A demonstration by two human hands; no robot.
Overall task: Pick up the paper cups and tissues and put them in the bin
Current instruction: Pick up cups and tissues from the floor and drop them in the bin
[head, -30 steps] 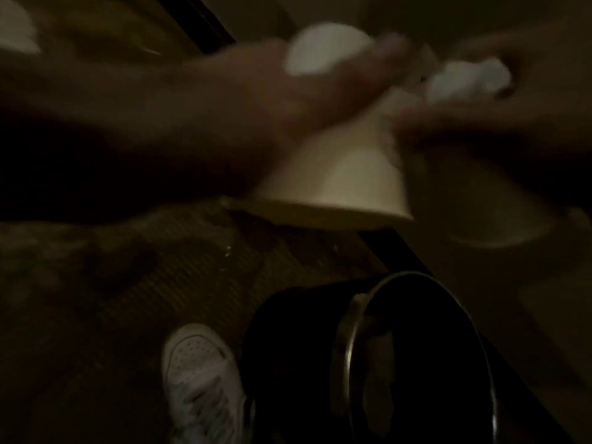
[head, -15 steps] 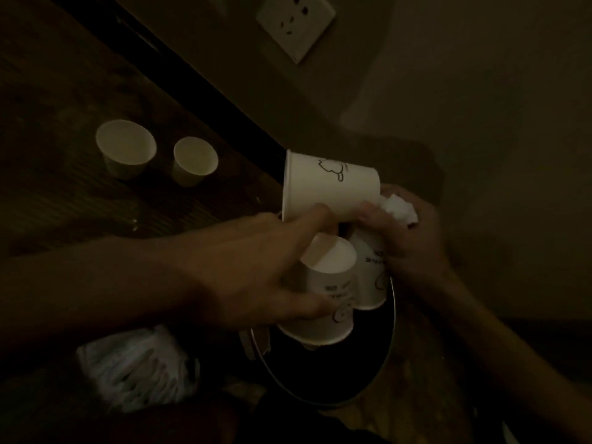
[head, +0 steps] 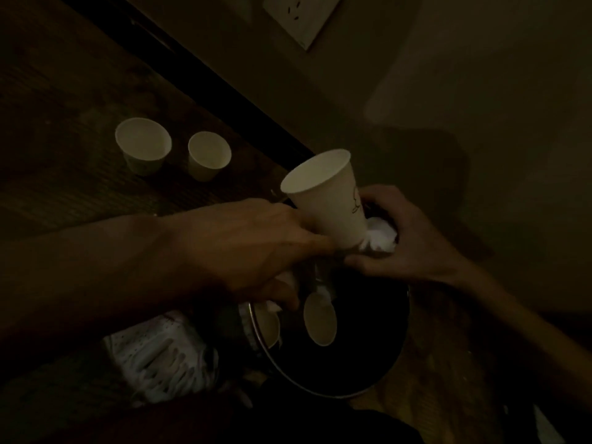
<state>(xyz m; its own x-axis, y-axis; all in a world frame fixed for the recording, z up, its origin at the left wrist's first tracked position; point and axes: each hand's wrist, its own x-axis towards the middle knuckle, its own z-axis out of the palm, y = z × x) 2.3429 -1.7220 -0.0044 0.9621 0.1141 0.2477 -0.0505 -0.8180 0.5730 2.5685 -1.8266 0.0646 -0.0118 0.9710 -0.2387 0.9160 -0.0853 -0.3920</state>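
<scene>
It is very dark. A white paper cup point(head: 323, 200) is tilted over the black bin point(head: 275, 360), its mouth facing up and left. My left hand point(head: 253, 251) reaches in from the left and grips the cup's base, with a bit of white tissue point(head: 286, 280) under its fingers. My right hand point(head: 410, 238) is closed on a crumpled tissue point(head: 381, 237) right beside the cup's base. Two paper cups point(head: 320, 318) point(head: 266, 326) are inside the bin. Two more cups point(head: 144, 145) point(head: 209, 155) stand upright on the wooden surface to the left.
A white shoe point(head: 160, 357) is on the floor left of the bin. A dark strip point(head: 198, 68) runs along the wall's foot behind the cups. A wall socket point(head: 304, 14) sits at the top. The bin stands close to the wall.
Two cups have dropped from my hands into the bin. The remaining cup has swung from lying sideways to mouth-up and tilted. Both hands stay above the bin.
</scene>
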